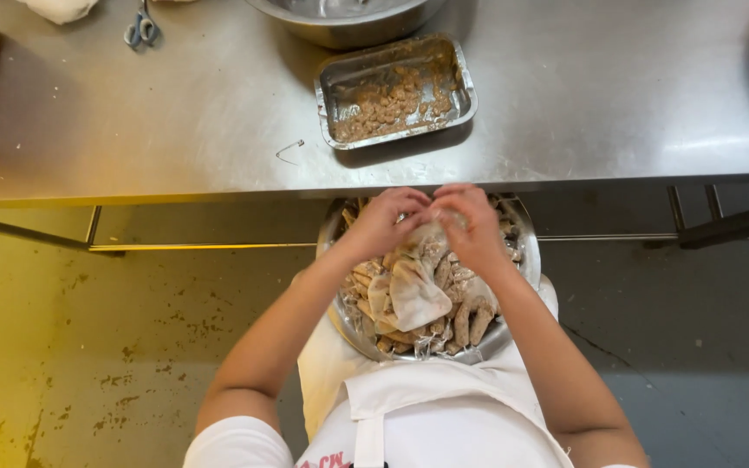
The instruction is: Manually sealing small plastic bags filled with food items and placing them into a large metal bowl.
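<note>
Over round metal bowl (522, 251) on lap: left hand (385, 223) and right hand (477, 227) pinched on pale wrapper (415, 290); many finished rolls (470, 321) below, filling tray (396, 91) mostly scraped out.

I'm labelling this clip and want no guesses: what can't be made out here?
Head view only:
- What the left hand and right hand pinch: fingers cover it.
- Far side of the lap bowl: under the table edge.
- Big bowl and scissors: cut by the top edge.
- Crumbs in the tray: too small to identify.
</note>
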